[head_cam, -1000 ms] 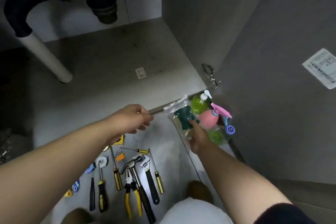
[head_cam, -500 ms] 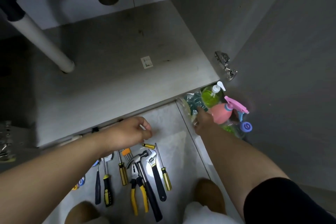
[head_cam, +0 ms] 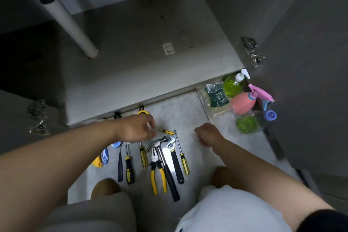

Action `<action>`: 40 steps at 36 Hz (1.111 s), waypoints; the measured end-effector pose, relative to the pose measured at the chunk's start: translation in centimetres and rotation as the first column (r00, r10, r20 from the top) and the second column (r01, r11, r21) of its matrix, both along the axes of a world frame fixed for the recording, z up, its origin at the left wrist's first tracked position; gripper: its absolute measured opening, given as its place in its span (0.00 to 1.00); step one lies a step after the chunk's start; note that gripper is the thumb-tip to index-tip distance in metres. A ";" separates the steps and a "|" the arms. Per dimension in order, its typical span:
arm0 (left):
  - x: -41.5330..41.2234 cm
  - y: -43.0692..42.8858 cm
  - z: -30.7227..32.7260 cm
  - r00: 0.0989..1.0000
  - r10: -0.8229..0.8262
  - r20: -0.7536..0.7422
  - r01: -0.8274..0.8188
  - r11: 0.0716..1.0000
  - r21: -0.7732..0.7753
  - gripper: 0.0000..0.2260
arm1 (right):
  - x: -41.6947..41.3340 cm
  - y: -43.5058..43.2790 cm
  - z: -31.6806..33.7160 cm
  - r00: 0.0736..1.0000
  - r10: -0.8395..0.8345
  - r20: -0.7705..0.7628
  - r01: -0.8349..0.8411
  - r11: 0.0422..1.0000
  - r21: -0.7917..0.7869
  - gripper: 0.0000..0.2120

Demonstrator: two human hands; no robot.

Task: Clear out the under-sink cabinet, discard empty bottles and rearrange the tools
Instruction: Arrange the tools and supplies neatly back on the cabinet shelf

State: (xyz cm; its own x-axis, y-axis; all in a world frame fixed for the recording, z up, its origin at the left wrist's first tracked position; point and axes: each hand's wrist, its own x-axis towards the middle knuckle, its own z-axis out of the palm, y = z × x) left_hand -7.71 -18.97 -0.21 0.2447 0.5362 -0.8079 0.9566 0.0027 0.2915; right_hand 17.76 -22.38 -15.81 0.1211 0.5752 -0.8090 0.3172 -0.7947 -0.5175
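Rearranging-tools step: left hand (head_cam: 134, 129) fingers pinch the shaft of the small screwdriver (head_cam: 166, 131), which lies crosswise on the floor above the row of tools (head_cam: 157, 164); right hand (head_cam: 208, 135) is loosely curled and holds nothing; next move probably calls for swinging it parallel into the row.

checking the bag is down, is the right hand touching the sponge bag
Apart. The head view shows bare floor tile between the right hand and the sponge bag, which lies beside the green pump bottle.
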 end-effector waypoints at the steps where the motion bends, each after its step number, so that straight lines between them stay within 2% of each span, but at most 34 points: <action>1: -0.4 -0.2 -0.1 1.000 0.008 -0.006 -0.008 1.000 0.006 0.14 | -0.8 -1.0 -0.1 0.984 0.177 0.007 -0.177 0.984 -0.014 0.09; 2: -0.7 -0.5 -0.1 1.000 0.012 -0.012 -0.011 1.000 0.011 0.14 | -1.6 -1.9 -0.3 0.941 0.337 0.012 -0.337 0.941 -0.032 0.09; 4: -1.4 -1.0 -0.3 1.000 0.008 -0.023 -0.008 1.000 0.013 0.14 | -3.0 -3.5 -1.1 0.793 0.608 0.034 -0.606 0.794 -0.050 0.13; 5: -1.7 -1.2 -0.3 1.000 0.009 -0.024 -0.008 1.000 0.009 0.15 | -3.6 -4.3 -1.7 0.718 0.694 0.065 -0.691 0.720 -0.063 0.14; 7: -2.3 -1.6 -0.5 1.000 -0.001 -0.027 0.001 1.000 -0.007 0.16 | -4.2 -5.5 -2.8 0.628 0.766 0.134 -0.762 0.641 -0.095 0.15; 10: -3.5 -2.1 -0.5 0.998 -0.037 -0.043 0.036 0.998 -0.042 0.15 | -4.4 -6.3 -4.1 0.555 0.793 0.251 -0.803 0.590 -0.090 0.19; 13: -4.9 -2.2 -0.7 0.990 -0.118 -0.083 0.115 0.992 -0.044 0.14 | -4.1 -6.3 -4.8 0.553 0.774 0.307 -0.795 0.601 -0.085 0.11; 16: -7.0 -2.1 -1.6 0.990 -0.114 -0.088 0.114 0.993 -0.002 0.12 | -4.0 -6.1 -5.2 0.555 0.768 0.321 -0.786 0.610 -0.102 0.09; 19: -9.5 -2.6 -3.6 0.999 -0.017 -0.048 0.019 0.999 0.041 0.10 | -3.5 -5.9 -5.2 0.553 0.744 0.374 -0.771 0.628 -0.110 0.12; 24: -12.7 -5.8 -8.9 0.957 0.279 0.082 -0.285 0.955 0.080 0.05 | -1.5 -4.4 -4.3 0.568 0.671 0.477 -0.742 0.668 -0.056 0.11; 26: -13.7 -7.3 -10.9 0.947 0.307 0.098 -0.319 0.936 0.151 0.02 | -0.5 -3.6 -3.8 0.566 0.643 0.516 -0.736 0.676 -0.036 0.12; 28: -14.6 -8.4 -12.5 0.933 0.353 0.077 -0.361 0.914 0.186 0.04 | 0.1 -2.6 -3.0 0.533 0.670 0.518 -0.753 0.654 -0.072 0.11; 30: -15.6 -9.3 -13.8 0.905 0.423 0.046 -0.421 0.876 0.237 0.08 | 0.2 -1.8 -2.4 0.502 0.720 0.479 -0.770 0.624 -0.132 0.06; 32: -16.2 -9.9 -14.9 0.867 0.499 -0.006 -0.471 0.824 0.316 0.16 | -0.1 -1.2 -2.2 0.440 0.764 0.472 -0.799 0.573 -0.183 0.07; 34: -16.7 -10.5 -15.8 0.805 0.592 -0.019 -0.548 0.756 0.357 0.23 | -0.5 -1.0 -2.3 0.390 0.804 0.449 -0.821 0.524 -0.225 0.02; 36: -16.9 -10.8 -16.6 0.738 0.675 0.006 -0.632 0.688 0.356 0.28 | -0.6 -0.7 -2.5 0.331 0.855 0.399 -0.846 0.456 -0.276 0.07; 38: -16.9 -10.8 -17.4 0.672 0.739 0.058 -0.716 0.627 0.305 0.31 | -1.1 -0.2 -1.8 0.195 0.908 0.370 -0.885 0.325 -0.333 0.16; 40: -16.6 -10.8 -18.0 0.627 0.774 0.087 -0.760 0.583 0.287 0.32 | -2.0 0.8 -0.4 0.115 0.931 0.347 -0.909 0.239 -0.340 0.21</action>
